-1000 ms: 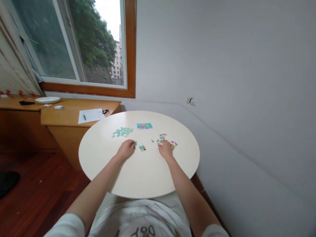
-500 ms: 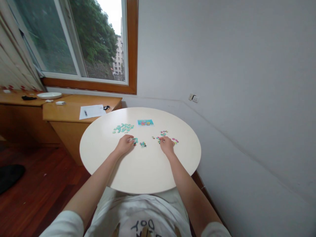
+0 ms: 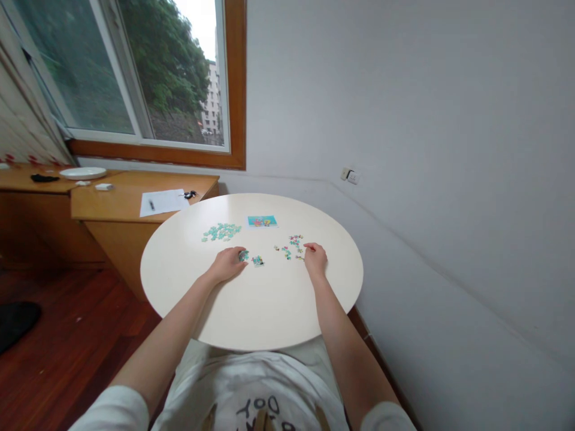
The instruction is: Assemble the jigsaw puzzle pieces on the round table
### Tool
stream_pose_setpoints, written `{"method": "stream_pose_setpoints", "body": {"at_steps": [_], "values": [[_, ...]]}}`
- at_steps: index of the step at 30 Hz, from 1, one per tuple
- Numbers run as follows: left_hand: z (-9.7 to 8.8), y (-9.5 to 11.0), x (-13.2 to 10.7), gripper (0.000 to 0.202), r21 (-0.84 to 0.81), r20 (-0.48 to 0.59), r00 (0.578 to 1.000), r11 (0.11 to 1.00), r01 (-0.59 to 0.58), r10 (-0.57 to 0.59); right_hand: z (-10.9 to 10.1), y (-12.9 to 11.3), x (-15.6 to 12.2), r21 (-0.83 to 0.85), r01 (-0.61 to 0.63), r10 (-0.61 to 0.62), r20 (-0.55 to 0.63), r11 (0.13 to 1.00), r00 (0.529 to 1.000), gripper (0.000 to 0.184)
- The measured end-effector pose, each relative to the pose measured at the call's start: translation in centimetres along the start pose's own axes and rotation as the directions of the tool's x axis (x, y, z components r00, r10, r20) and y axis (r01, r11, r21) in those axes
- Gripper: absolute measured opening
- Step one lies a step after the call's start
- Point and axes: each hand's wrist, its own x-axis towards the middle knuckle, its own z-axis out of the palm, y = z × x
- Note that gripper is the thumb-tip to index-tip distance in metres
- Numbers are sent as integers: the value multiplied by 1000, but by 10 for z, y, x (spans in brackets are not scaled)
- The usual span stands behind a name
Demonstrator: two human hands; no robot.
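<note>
On a round white table [image 3: 260,317], my left hand [image 3: 227,264] curls its thumb and fingers around a small cluster of teal puzzle pieces [image 3: 243,255]. Just right of it lies a second small joined block of puzzle pieces [image 3: 257,261]. My right hand [image 3: 316,258] is low over the right side of the table, its fingers apart beside loose coloured puzzle pieces [image 3: 286,252]. Whatever lies under its palm is hidden. More loose pieces [image 3: 295,239] are scattered just beyond it.
A heap of teal puzzle pieces [image 3: 221,231] lies at the far left of the table. Behind the work area is a picture card [image 3: 263,221]. A wooden desk [image 3: 117,203] with paper [image 3: 164,202] and a white plate [image 3: 83,173] adjoins at left; a wall [image 3: 426,179] bounds the right.
My right hand has moved right, uncovering some coloured pieces and covering the pink ones at the right. My left hand stays by the teal cluster. The view has shifted slightly.
</note>
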Motion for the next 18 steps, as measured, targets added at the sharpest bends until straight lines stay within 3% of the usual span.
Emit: {"method": "stream_pose_setpoints", "body": {"at_steps": [7, 18], "values": [[-2, 0, -1, 44, -61, -3, 1000, 998, 3, -3, 3, 10, 14, 295, -164, 201, -97, 941, 975, 31], [-3, -1, 0, 44, -64, 6, 1000, 998, -9, 9, 1, 15, 18, 501, -211, 327, -157, 840, 932, 25]]}}
